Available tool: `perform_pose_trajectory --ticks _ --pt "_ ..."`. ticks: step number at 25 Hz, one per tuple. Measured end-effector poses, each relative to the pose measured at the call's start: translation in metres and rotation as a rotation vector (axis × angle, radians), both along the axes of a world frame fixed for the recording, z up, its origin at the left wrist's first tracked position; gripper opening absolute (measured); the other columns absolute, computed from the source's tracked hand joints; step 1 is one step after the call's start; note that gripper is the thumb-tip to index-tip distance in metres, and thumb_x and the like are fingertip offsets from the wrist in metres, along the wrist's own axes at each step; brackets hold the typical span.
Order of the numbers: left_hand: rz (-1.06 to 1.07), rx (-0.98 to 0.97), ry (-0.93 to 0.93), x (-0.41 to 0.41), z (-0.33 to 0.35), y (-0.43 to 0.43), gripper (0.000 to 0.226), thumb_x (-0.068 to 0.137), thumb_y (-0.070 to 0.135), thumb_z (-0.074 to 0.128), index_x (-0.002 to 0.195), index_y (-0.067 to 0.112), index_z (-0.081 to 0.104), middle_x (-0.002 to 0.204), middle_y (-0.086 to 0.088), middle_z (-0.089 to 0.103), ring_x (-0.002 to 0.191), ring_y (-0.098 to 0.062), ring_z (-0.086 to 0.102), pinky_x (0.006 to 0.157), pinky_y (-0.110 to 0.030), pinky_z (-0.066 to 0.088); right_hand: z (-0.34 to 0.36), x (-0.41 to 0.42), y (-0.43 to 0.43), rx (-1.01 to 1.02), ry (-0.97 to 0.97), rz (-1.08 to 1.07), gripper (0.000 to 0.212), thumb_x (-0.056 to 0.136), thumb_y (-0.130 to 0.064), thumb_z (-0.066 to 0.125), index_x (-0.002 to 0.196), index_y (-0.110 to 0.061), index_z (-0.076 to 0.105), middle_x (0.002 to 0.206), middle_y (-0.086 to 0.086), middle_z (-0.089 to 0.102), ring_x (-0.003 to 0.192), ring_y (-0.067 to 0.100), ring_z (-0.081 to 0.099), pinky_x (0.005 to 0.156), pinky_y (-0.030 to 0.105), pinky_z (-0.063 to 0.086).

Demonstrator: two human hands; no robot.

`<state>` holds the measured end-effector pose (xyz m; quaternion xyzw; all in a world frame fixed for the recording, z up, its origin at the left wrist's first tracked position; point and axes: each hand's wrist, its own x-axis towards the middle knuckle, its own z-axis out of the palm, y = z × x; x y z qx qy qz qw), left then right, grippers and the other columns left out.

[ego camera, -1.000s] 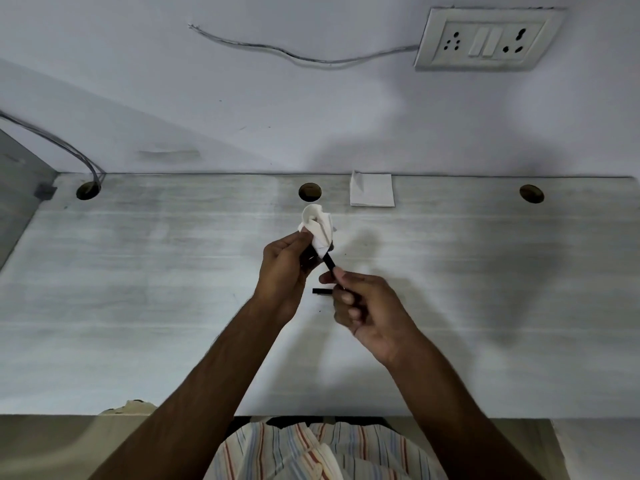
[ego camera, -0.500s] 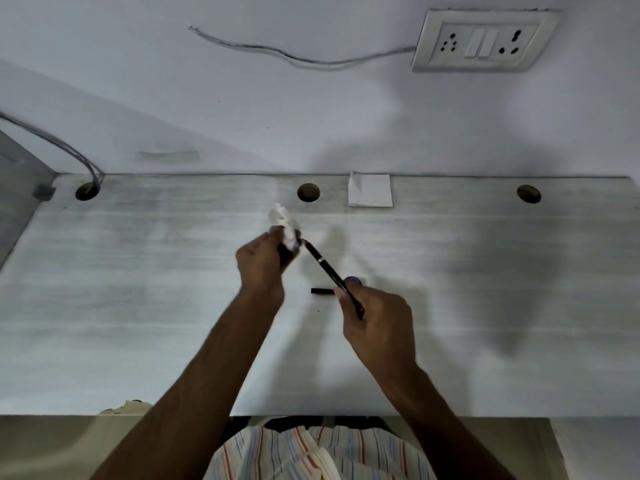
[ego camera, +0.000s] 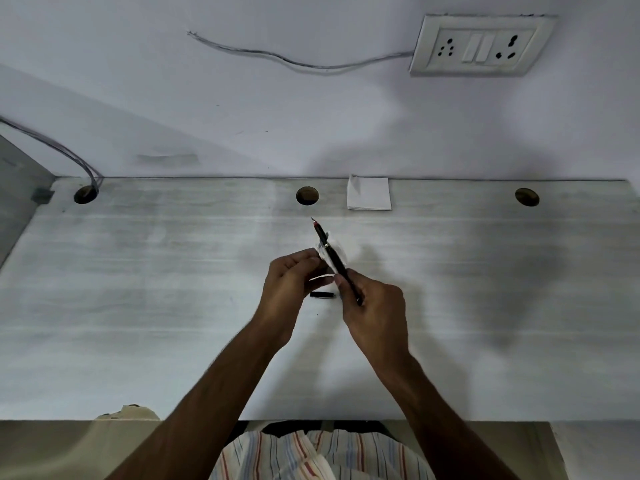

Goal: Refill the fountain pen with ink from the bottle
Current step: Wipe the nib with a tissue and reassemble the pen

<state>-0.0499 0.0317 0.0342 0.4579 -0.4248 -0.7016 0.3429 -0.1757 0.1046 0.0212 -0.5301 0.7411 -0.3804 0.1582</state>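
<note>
Nearest the camera, striped cloth (ego camera: 311, 455) lies at the desk (ego camera: 138, 306) edge, and two bare forearms reach forward over the pale desk. The right hand (ego camera: 374, 306) pinches the lower barrel of one black fountain pen (ego camera: 331, 258), its fingers curled round it. The pen is held above the desk, nib slanting away and up. Just left of the pen, the left hand (ego camera: 294, 275) has its fingertips closed on one crumpled white tissue (ego camera: 341, 251), which sits against the pen's middle; the blur hides how tightly it wraps.

Below the pen, between the hands, one black cap (ego camera: 322, 295) lies flat on the desk. No ink bottle can be seen.

This looks like the wipe-down after filling — late in the task. The next move likely calls for setting the tissue aside and picking up the cap without touching the wet nib.

Beyond the pen lies one folded white paper stack (ego camera: 369, 194) and three cable holes (ego camera: 307, 195) — then, on the wall, one socket plate (ego camera: 481, 46).
</note>
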Motion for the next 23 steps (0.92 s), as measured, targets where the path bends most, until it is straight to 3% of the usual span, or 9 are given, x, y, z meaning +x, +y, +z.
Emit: perform_pose_trajectory --ticks 3,4,6,8,11,14,17,20,23 --pt "0.004 -0.027 0.054 -0.001 0.006 0.004 0.025 0.101 0.006 0.051 0.110 -0.005 0.073 0.108 -0.020 0.075 0.098 -0.027 0.073 0.090 -0.034 0.056 0.002 0.008 0.001 -0.015 -0.121 0.030 0.018 0.096 -0.026 0.064 0.097 -0.014 0.078 0.045 -0.015 0.044 0.043 0.004 0.049 0.047 0.009 0.028" --pt "0.010 -0.040 0.049 -0.001 0.008 0.004 0.023 0.100 0.007 0.054 0.108 -0.004 0.073 0.104 -0.018 0.076 0.091 -0.023 0.072 0.084 -0.032 0.055 0.002 0.009 0.001 0.016 -0.285 0.044 0.021 0.097 -0.025 0.063 0.093 -0.012 0.078 0.046 -0.011 0.047 0.040 0.006 0.044 0.049 0.013 0.028" --pt "-0.016 -0.047 0.067 0.000 0.012 0.002 0.025 0.101 0.011 0.054 0.103 -0.005 0.073 0.098 -0.017 0.074 0.070 -0.018 0.062 0.070 -0.029 0.046 0.006 0.006 -0.001 0.162 -0.894 0.092 0.029 0.099 -0.025 0.059 0.084 -0.006 0.074 0.049 -0.002 0.043 0.040 0.007 0.030 0.047 0.024 0.022" --pt "-0.072 -0.029 0.145 0.003 0.015 0.003 0.034 0.105 0.014 0.045 0.107 -0.008 0.071 0.105 -0.024 0.071 0.063 -0.019 0.049 0.067 -0.029 0.043 0.014 0.000 -0.002 0.277 -1.451 0.132 0.031 0.095 -0.028 0.057 0.080 -0.004 0.068 0.047 -0.002 0.033 0.037 0.008 0.022 0.045 0.024 0.015" --pt "-0.067 -0.050 0.187 0.003 0.015 0.004 0.034 0.105 0.011 0.044 0.110 -0.013 0.068 0.101 -0.025 0.069 0.067 -0.021 0.052 0.077 -0.032 0.048 0.018 -0.003 -0.003 0.259 -1.746 0.127 0.028 0.092 -0.030 0.055 0.080 -0.006 0.064 0.043 -0.007 0.031 0.032 0.003 0.025 0.041 0.021 0.014" --pt "0.095 -0.106 0.034 -0.001 0.010 0.003 0.023 0.097 0.012 0.063 0.103 -0.007 0.074 0.084 -0.023 0.070 0.070 -0.023 0.063 0.079 -0.037 0.052 0.020 -0.001 -0.003 0.212 -1.656 0.070 0.027 0.091 -0.030 0.057 0.082 -0.006 0.066 0.045 -0.005 0.030 0.033 0.004 0.023 0.042 0.022 0.014" --pt "0.185 -0.184 -0.108 -0.001 0.009 0.004 0.014 0.092 0.014 0.070 0.099 0.007 0.080 0.089 -0.012 0.078 0.081 -0.020 0.072 0.070 -0.030 0.056 0.022 -0.003 -0.003 0.143 -1.311 0.005 0.029 0.097 -0.027 0.057 0.085 -0.004 0.069 0.051 -0.001 0.028 0.041 0.008 0.020 0.045 0.025 0.014" --pt "0.149 -0.192 -0.055 -0.002 0.011 0.004 0.018 0.097 0.013 0.063 0.104 0.008 0.078 0.108 -0.009 0.077 0.101 -0.022 0.072 0.074 -0.026 0.057 0.025 -0.005 -0.004 0.125 -1.087 -0.051 0.032 0.102 -0.022 0.053 0.087 0.001 0.070 0.052 0.002 0.029 0.044 0.010 0.021 0.044 0.022 0.017" --pt "0.148 -0.138 0.042 -0.004 0.010 0.000 0.020 0.098 0.008 0.060 0.108 0.003 0.076 0.109 -0.014 0.077 0.105 -0.028 0.072 0.086 -0.032 0.057 0.025 -0.002 -0.004 0.121 -1.104 -0.073 0.031 0.103 -0.018 0.051 0.088 0.002 0.070 0.054 0.005 0.029 0.044 0.010 0.021 0.043 0.021 0.019"
